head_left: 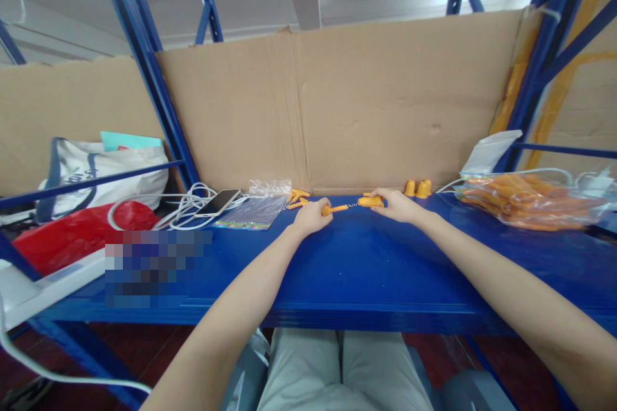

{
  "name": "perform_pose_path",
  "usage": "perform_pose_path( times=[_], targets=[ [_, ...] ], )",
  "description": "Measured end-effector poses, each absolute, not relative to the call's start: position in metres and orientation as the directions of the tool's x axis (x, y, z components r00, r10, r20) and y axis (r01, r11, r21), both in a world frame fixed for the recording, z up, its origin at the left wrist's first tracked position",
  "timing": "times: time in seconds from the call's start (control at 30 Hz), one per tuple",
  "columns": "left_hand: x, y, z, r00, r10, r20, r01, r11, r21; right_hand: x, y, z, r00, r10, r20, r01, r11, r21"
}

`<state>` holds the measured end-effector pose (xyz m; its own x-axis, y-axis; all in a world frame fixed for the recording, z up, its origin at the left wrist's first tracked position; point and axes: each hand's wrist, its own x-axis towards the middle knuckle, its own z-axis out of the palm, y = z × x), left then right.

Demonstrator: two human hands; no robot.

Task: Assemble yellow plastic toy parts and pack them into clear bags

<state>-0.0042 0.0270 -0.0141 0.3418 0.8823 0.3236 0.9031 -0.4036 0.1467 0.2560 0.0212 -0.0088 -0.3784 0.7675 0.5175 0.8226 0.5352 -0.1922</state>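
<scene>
My left hand [312, 218] is closed around an orange screw-like piece [338, 209], whose ridged shaft points right. From its tip a thin metal chain [353, 205] runs toward an orange cylinder-shaped piece [369, 202]. The fingers of my right hand [394, 205] are closed on that piece at its right end. Both hands are low over the blue shelf top, a short way apart. Just behind my left hand lie orange T-shaped pieces [299, 195] with a bit of chain. Beyond my right hand, small orange caps [423, 189] stand by the cardboard.
Left of my hands are a clear plastic bag [255, 209], a phone [219, 203], white cables [190, 209] and a red bag [91, 234]. On the right lies a clear bag of orange pieces [525, 200]. A cardboard panel [385, 103] closes off the back of the blue shelf [366, 270].
</scene>
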Motion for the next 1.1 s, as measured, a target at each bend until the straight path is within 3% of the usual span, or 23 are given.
perform_pose_path(
  times=[0.4, 0.7, 0.93, 1.1],
  targets=[
    [-0.005, 0.030, -0.017, 0.343, 0.863, 0.372, 0.892, -0.423, 0.160, 0.268, 0.031, -0.013, -0.376, 0.731, 0.569, 0.819, 0.550, -0.166],
    [-0.002, 0.030, -0.020, 0.418, 0.807, 0.417, 0.843, -0.516, 0.153, 0.253, 0.035, -0.024, -0.451, 0.675, 0.585, 0.723, 0.660, -0.204],
    [-0.002, 0.034, -0.025, 0.484, 0.723, 0.493, 0.768, -0.621, 0.156, 0.247, 0.033, -0.025, -0.448, 0.683, 0.577, 0.702, 0.668, -0.246],
    [-0.004, 0.037, -0.027, 0.476, 0.727, 0.495, 0.751, -0.629, 0.201, 0.248, 0.036, -0.027, -0.439, 0.692, 0.573, 0.681, 0.673, -0.290]
  ],
)
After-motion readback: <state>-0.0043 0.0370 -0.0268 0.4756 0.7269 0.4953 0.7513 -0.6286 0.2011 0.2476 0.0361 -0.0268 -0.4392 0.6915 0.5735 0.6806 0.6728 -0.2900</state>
